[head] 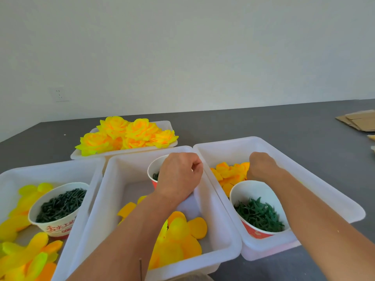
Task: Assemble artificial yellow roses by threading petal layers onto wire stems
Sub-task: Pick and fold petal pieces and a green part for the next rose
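Note:
My left hand [179, 175] hovers over a red paper cup [154, 175] of dark green pieces at the back of the middle white bin [219, 230]. Its fingers are curled, the thumb is against the index finger, and nothing shows between them. My right hand [261, 167] reaches down into the small orange petals [229, 175] at the back of the right bin [328, 191]; its fingertips are hidden behind the knuckles. Larger yellow petal layers [178, 238] lie in the middle bin. A thin dark wire [140, 269] crosses my left forearm at the bottom edge.
A cup of green calyx pieces [259, 213] stands in the right bin. The left bin [60, 169] holds a cup of dark stems [60, 205] and yellow petals [30, 256]. Finished yellow roses [125, 134] fill a far tray. Cardboard [359, 121] lies at far right.

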Demonstrator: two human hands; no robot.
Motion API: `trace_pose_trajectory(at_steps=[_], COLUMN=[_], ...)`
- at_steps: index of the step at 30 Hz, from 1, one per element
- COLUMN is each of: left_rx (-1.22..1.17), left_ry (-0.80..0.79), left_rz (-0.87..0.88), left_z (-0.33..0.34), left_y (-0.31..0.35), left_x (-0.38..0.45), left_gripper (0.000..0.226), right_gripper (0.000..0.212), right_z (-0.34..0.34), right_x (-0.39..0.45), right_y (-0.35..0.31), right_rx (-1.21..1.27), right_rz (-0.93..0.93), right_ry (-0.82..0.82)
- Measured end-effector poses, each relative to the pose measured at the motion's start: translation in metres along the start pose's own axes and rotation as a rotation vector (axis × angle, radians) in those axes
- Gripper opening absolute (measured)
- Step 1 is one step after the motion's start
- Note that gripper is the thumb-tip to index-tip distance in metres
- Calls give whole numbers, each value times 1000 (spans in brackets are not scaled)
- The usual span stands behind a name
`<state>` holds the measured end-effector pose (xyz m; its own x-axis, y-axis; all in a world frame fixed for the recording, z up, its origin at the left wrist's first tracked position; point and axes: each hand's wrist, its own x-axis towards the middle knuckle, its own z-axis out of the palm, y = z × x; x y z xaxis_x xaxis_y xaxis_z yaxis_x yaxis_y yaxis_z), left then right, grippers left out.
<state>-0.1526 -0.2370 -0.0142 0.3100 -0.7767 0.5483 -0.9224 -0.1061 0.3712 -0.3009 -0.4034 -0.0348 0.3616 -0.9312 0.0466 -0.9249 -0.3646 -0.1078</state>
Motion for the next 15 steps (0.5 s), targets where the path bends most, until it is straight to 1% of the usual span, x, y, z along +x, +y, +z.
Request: trace_pose_trajectory(at_steps=[5, 7, 10, 11, 13, 15], left_rx=[29, 45, 47, 48, 50, 46], left_ry=[-14, -11, -3, -2, -6, -12], left_rz=[4, 9, 9, 8, 5, 6], left_z=[1, 1, 0, 0, -1, -1], left_y=[2, 2, 4, 4, 6, 6], left_x=[2, 2, 3, 3, 3, 2], left_gripper=[19, 19, 19, 19, 19, 19], right_gripper=[29, 27, 11, 21, 42, 51], right_z=[-7, -7, -9, -8, -6, -2], right_x=[-5, -9, -11, -8, -4, -1], right_y=[0, -2, -8, -11, -19, -27], right_rx=[29, -3, -23, -3, 29, 62], right_rz=[36, 49, -58, -127, -269, -306], right_ry=[77, 65, 56, 38, -80, -206])
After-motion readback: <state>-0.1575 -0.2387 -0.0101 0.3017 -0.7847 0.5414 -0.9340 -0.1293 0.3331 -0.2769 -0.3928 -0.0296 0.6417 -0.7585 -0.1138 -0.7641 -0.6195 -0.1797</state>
